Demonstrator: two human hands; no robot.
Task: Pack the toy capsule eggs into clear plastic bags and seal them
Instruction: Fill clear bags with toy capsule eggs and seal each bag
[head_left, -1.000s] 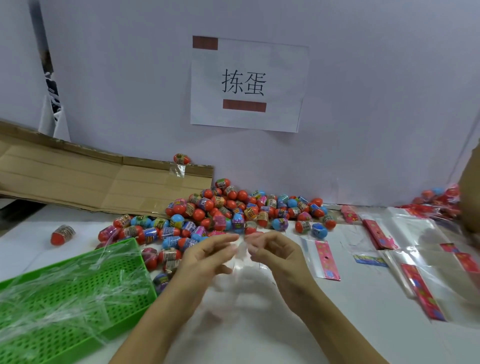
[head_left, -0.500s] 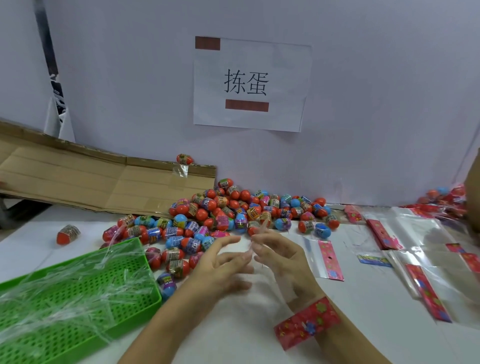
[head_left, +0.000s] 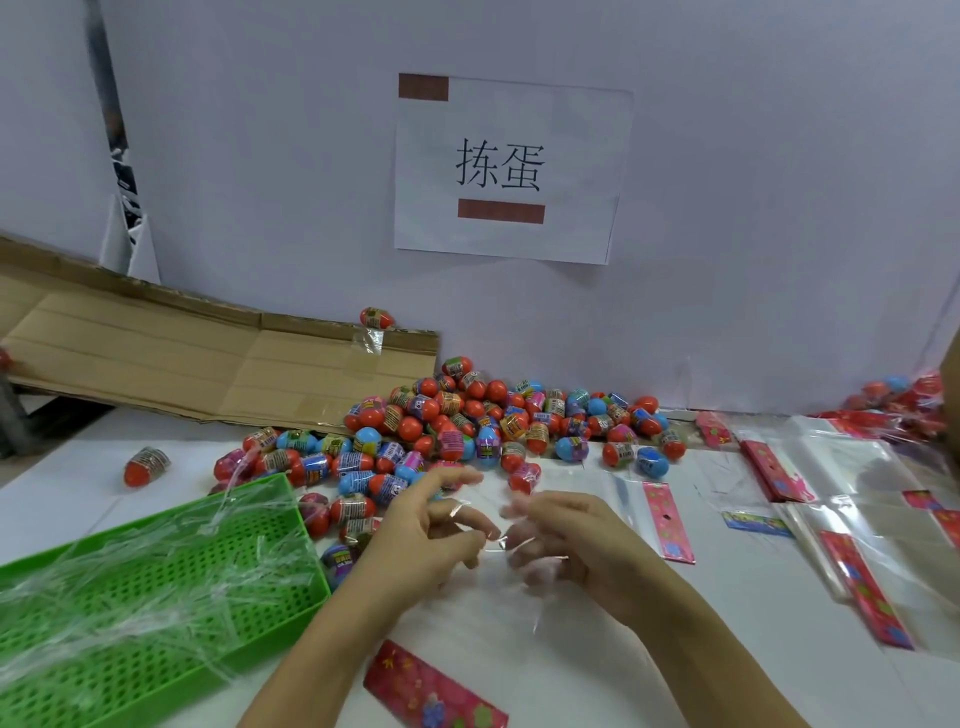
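Left hand (head_left: 431, 525) and right hand (head_left: 566, 540) both pinch the clear plastic bag (head_left: 498, 571); I read it as prying the mouth open for the pile of red and blue capsule eggs (head_left: 467, 426) just beyond.

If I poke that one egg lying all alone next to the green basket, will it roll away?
Probably a little. The lone egg lies on its side on the smooth white table, and its rounded shape should roll easily, likely curving rather than going straight. It looks like a small plastic capsule, so it is probably light.

A single wide-angle head-worn camera looks forward and down from close above the white table (head_left: 727, 649), facing the grey wall (head_left: 753, 208) with its paper sign (head_left: 511, 166), both forearms entering from the bottom edge.
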